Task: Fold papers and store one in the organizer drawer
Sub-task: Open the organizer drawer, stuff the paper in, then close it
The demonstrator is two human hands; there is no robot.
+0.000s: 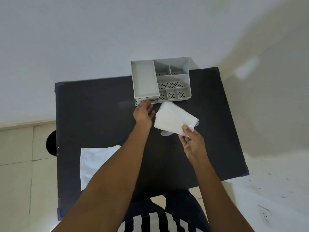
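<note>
A grey desk organizer (168,81) with several compartments stands at the far edge of the black table (100,114). Its small drawer (146,99) sits at the bottom left of its front. My left hand (143,113) reaches to that drawer, fingertips touching its front. My right hand (192,141) pinches a folded white paper (173,119) by its near corner and holds it just right of the left hand, in front of the organizer. Another white paper (95,163) lies flat at the near left of the table, partly hidden by my left forearm.
The table stands against a white wall. A tiled floor and a dark round object (51,143) lie to the left. A white surface with a wall socket (264,215) is at the lower right.
</note>
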